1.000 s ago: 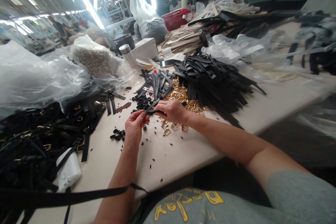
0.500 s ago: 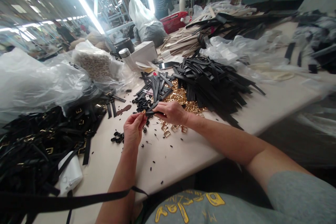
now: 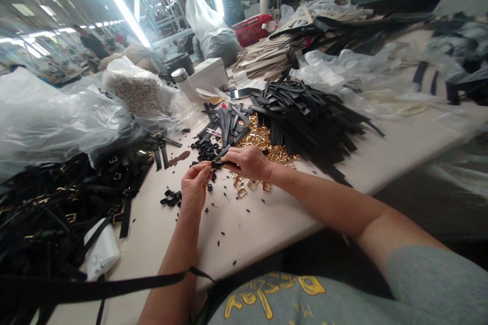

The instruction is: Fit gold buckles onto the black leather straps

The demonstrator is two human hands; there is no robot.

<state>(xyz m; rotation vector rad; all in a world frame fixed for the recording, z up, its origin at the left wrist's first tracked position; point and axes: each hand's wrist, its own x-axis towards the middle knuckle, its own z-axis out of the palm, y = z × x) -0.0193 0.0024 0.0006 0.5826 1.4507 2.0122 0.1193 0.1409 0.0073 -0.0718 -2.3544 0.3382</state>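
My left hand (image 3: 195, 183) pinches a small gold buckle, mostly hidden behind its fingertips. A short black strap (image 3: 217, 164) runs from the buckle into my right hand (image 3: 249, 162), whose fingers are closed around it. Both hands are held over the table, close together. Just behind them lie a heap of gold buckles (image 3: 263, 137) and a cluster of small black loops (image 3: 206, 150). Several loose buckles (image 3: 242, 192) lie under my right wrist. More black loops (image 3: 171, 198) sit left of my left hand.
A big pile of black straps (image 3: 305, 117) lies to the right. Buckled black straps (image 3: 49, 208) are heaped at the left, with a white roll-like object (image 3: 102, 249) on them. Plastic bags (image 3: 57, 117), a steel flask (image 3: 182, 81) and a phone (image 3: 244, 93) stand or lie farther back.
The left hand has shifted slightly right toward the right hand, and the buckle at its fingertips now shows less. Both hands keep their hold.
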